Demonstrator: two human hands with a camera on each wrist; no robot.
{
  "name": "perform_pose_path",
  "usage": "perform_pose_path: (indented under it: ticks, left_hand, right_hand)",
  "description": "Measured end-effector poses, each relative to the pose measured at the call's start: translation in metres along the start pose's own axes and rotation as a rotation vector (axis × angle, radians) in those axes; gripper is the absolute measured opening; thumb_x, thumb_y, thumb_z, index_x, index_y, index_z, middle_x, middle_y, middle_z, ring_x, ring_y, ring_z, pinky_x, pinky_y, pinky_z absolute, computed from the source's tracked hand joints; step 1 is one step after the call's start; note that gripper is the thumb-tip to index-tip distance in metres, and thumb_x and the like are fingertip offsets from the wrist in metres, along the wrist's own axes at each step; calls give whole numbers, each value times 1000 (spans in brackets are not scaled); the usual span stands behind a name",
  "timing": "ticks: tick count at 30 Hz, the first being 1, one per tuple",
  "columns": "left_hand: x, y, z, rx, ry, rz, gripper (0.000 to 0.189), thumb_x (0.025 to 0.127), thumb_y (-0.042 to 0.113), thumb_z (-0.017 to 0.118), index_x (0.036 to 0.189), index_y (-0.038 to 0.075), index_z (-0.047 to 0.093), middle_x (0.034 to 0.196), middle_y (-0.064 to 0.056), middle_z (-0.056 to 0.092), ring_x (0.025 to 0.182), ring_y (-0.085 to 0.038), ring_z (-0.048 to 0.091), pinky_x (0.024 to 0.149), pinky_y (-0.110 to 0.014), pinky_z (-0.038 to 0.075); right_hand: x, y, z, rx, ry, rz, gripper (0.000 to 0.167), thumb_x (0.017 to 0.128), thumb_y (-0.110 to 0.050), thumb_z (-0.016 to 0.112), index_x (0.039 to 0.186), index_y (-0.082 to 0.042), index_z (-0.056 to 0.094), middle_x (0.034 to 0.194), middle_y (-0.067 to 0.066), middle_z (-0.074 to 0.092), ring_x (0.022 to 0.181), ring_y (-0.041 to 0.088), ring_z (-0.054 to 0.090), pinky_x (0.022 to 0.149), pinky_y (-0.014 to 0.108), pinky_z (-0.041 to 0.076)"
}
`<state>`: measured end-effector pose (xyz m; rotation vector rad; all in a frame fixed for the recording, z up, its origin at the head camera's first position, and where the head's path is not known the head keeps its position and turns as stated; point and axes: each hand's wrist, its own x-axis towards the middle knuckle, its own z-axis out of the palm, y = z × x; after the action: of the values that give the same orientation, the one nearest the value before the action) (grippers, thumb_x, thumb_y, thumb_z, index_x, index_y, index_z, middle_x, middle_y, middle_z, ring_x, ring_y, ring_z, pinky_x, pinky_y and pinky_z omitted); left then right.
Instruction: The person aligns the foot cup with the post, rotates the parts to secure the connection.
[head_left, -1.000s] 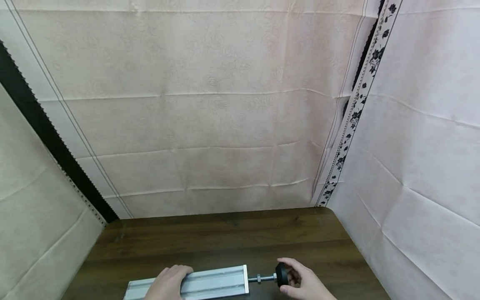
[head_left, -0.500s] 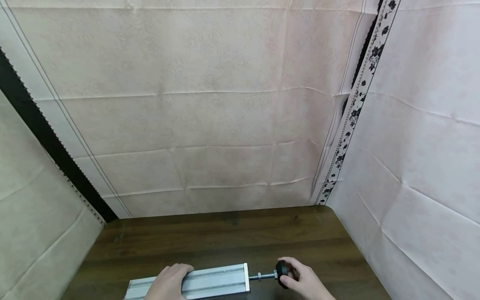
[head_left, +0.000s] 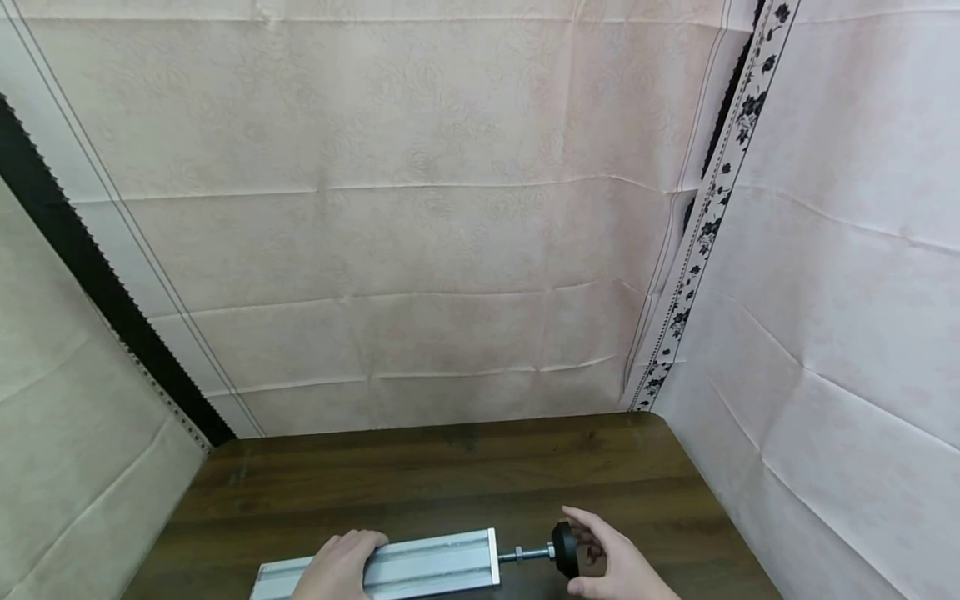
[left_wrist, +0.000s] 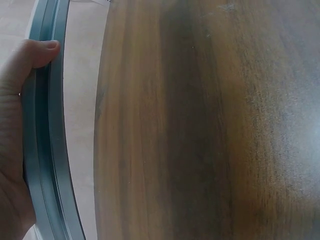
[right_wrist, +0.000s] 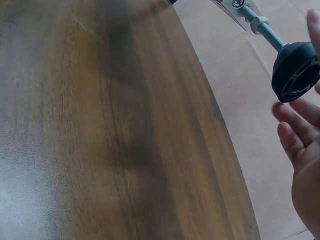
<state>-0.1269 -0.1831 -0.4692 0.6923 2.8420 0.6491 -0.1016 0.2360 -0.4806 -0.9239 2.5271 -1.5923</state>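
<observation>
My left hand point(head_left: 339, 567) grips a silver aluminium profile point(head_left: 431, 565) from above; in the left wrist view the thumb lies over the grooved profile point(left_wrist: 46, 135). A threaded rod point(head_left: 525, 554) with a nut sticks out of the capped right end of the profile. On the rod's outer end sits a black round levelling foot point(head_left: 564, 550). My right hand point(head_left: 618, 562) is beside the foot, fingers spread around its rim without pinching it. In the right wrist view the hollow underside of the foot point(right_wrist: 297, 75) faces the right hand's fingers point(right_wrist: 295, 125).
Behind the hands lies a brown wood-grain table point(head_left: 450, 475), its near edge close to the profile. Pale creased cloth point(head_left: 450, 250) hangs at the back, with more cloth point(head_left: 840, 333) on the right side. Pale floor point(right_wrist: 235, 100) shows below the table edge.
My right hand's fingers pinched the foot's rim half a second ago; now they are spread and slightly off to the right. The left hand and profile have stayed nearly in place.
</observation>
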Motion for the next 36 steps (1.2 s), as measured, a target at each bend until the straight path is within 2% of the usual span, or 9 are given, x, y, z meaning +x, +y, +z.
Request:
perform_pose_path:
  ticks: [4,8,14,20,23,28,36]
  left_hand:
    - [1,0,0,1,7,7,80,61,70,70,113,10,59,101,7,58,91,-11,52,77,-41,41]
    - [1,0,1,1,-4,3,81,61,71,70,113,10,59,101,6,59,91,-13,52,77,-41,41]
    - [3,-1,2,-2,-21,-6,80,61,71,70,113,10,59,102,6,59,92,-14,52,78,-42,41]
    - [2,-3,2,11,-9,24,79,62,69,71,113,9,59,102,5,59,92,-14,52,78,-42,42]
    - [1,-4,2,16,-8,30,79,63,69,71,113,9,59,102,5,59,93,-14,52,78,-41,41]
    - [1,-3,1,11,-1,28,77,63,69,71,112,11,59,101,6,59,93,-13,53,77,-41,42]
    - [-1,-1,1,17,21,32,79,62,70,71,112,11,59,101,7,59,91,-12,52,76,-40,41]
  right_hand:
    - [-1,0,0,-64,20,-24,76,77,-18,78,140,-14,37,129,0,47,107,6,48,74,28,47]
    - [-1,-1,1,-63,-5,-25,76,79,-22,77,142,-15,35,130,5,43,108,5,44,74,28,48]
    - [-2,0,5,-109,7,-101,69,80,-22,76,138,-14,39,129,10,44,102,5,47,69,27,49]
    - [-1,-1,8,-119,39,-97,67,78,-17,77,136,-16,44,126,9,47,97,4,50,67,27,50]
    - [-1,-2,8,-115,35,-80,65,79,-19,77,135,-17,44,126,9,47,96,5,50,68,27,49]
    - [-1,-4,7,-88,13,-4,65,80,-25,75,136,-18,43,123,2,49,93,5,50,68,26,49]
    - [1,-9,6,-45,-5,74,62,84,-22,71,138,-18,41,102,-1,56,83,5,52,62,26,48]
